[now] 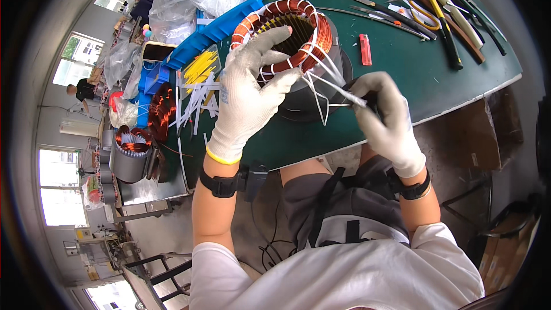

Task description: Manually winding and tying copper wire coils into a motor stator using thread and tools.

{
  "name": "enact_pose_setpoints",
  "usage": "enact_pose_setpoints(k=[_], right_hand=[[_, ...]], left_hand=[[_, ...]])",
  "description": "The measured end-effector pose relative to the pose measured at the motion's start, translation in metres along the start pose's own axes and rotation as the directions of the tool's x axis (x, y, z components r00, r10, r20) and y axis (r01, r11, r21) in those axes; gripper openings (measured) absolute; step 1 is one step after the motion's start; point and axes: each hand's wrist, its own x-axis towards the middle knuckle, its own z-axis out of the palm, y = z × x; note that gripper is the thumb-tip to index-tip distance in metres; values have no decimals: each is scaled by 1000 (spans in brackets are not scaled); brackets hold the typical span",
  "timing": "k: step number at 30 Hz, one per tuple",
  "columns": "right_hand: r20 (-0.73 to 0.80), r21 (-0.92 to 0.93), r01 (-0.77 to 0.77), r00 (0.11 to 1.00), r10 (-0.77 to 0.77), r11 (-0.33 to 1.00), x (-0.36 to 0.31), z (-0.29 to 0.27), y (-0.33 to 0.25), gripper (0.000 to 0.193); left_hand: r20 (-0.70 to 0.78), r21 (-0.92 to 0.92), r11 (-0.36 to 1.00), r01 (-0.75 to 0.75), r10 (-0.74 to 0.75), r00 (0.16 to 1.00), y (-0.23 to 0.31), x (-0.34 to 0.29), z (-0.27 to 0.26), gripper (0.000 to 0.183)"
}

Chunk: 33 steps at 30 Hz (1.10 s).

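Observation:
A motor stator (343,60) stands on the green table, its copper winding (324,37) forming a ring on top, bound round with white cord. In its bore, yellow strips show between dark slots. My left hand (244,89), in a pale knit glove with a grey palm, grips the winding's near left side, fingers over the rim and thumb at the front. My right hand (390,117), gloved alike, is closed to the right of the stator. From it, white cord (328,72) runs taut to the winding's front edge, and a slack loop hangs beside the stator.
Scissors (422,8), a yellow-handled hammer (442,20) and several other tools lie at the far right. A red lighter (365,50) is nearer. To the left are yellow strips (201,68), white strips (198,100), a blue bin (215,28) and another stator (131,158).

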Motion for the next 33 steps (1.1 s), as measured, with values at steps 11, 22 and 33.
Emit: enact_pose_setpoints(k=[11, 22, 33], right_hand=[[-157, 121, 184, 974, -164, 975, -23, -44, 12, 29], [-856, 16, -389, 470, 213, 921, -88, -197, 13, 40], [524, -287, 561, 770, -363, 776, 122, -23, -16, 24]], left_hand=[[70, 328, 931, -162, 148, 987, -7, -4, -3, 48], [265, 439, 810, -388, 296, 918, 8, 12, -12, 33], [319, 431, 814, -389, 266, 910, 11, 12, -18, 29]])
